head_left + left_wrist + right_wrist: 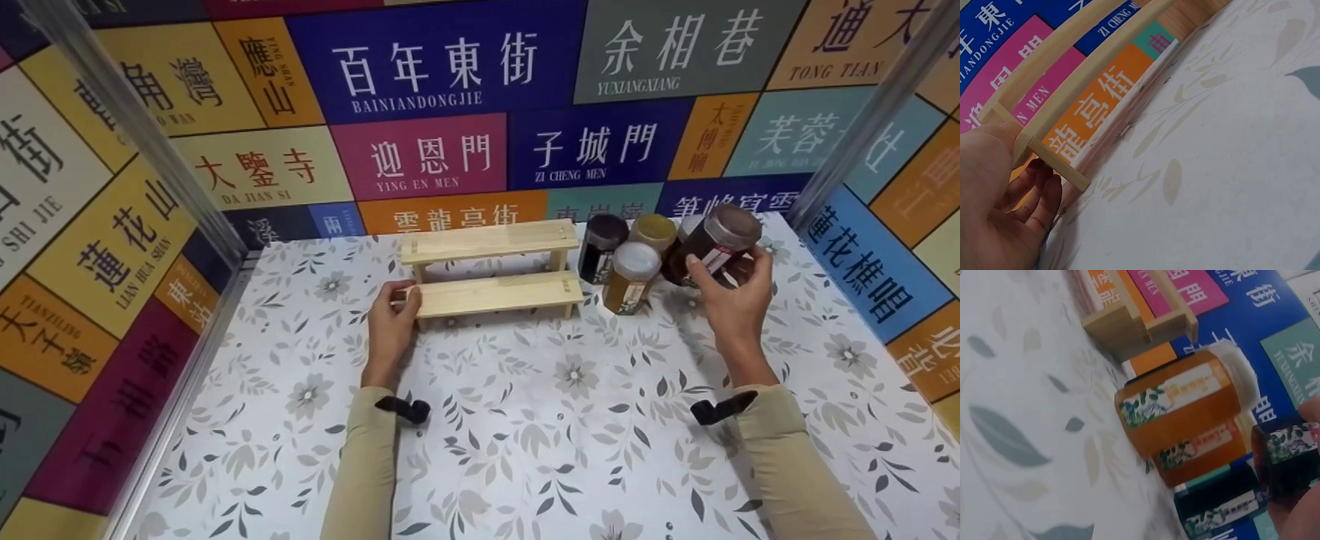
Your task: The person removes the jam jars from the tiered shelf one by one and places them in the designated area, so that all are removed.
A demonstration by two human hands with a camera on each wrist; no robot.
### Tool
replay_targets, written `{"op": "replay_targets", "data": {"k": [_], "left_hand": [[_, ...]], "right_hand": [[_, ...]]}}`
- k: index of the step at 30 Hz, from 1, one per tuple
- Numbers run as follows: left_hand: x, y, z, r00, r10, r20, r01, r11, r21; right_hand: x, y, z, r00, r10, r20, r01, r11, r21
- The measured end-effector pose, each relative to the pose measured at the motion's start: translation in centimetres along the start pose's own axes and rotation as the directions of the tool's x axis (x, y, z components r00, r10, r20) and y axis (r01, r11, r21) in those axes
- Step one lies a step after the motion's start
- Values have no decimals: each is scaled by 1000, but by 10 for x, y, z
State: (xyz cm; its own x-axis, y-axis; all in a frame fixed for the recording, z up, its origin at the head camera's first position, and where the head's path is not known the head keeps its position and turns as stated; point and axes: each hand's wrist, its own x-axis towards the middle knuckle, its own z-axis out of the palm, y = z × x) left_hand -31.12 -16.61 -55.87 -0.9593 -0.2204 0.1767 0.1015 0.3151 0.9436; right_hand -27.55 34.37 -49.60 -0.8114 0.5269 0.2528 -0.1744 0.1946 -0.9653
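A two-tier wooden rack stands toward the back of the table. My left hand holds the left end of its lower step, with the thumb at the front edge and fingers curled beneath, as the left wrist view shows. My right hand grips a dark jar with a dark lid, tilted and raised off the table. Beside the rack's right end stand a white-lidded amber jar, a yellow-lidded amber jar and a dark-lidded jar. Another dark jar is partly hidden by the held one.
A white cloth with grey flowers and leaves covers the table. Panels printed with coloured street names enclose the back and sides. Clear corner posts rise at the back left and right.
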Motion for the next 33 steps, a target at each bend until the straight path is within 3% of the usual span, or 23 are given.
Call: {"op": "replay_targets", "data": {"k": [7, 15, 24, 28, 33], "left_hand": [[0, 1, 0, 1000, 18, 10, -18, 1000, 3], [-1, 1, 1, 1000, 18, 6, -18, 1000, 5], [-1, 0, 1, 1000, 7, 11, -7, 1000, 1], [-2, 1, 0, 1000, 3, 5, -3, 1000, -2], [-4, 1, 0, 999, 30, -29, -30, 999, 26]], "right_hand": [[7, 20, -10, 981, 140, 131, -114, 975, -191], [6, 37, -20, 939, 156, 306, -35, 930, -367], [10, 41, -30, 888, 204, 413, -81, 951, -297], [10, 44, -32, 879, 199, 433, -81, 957, -277], [10, 46, -31, 885, 186, 427, -69, 959, -276]]}}
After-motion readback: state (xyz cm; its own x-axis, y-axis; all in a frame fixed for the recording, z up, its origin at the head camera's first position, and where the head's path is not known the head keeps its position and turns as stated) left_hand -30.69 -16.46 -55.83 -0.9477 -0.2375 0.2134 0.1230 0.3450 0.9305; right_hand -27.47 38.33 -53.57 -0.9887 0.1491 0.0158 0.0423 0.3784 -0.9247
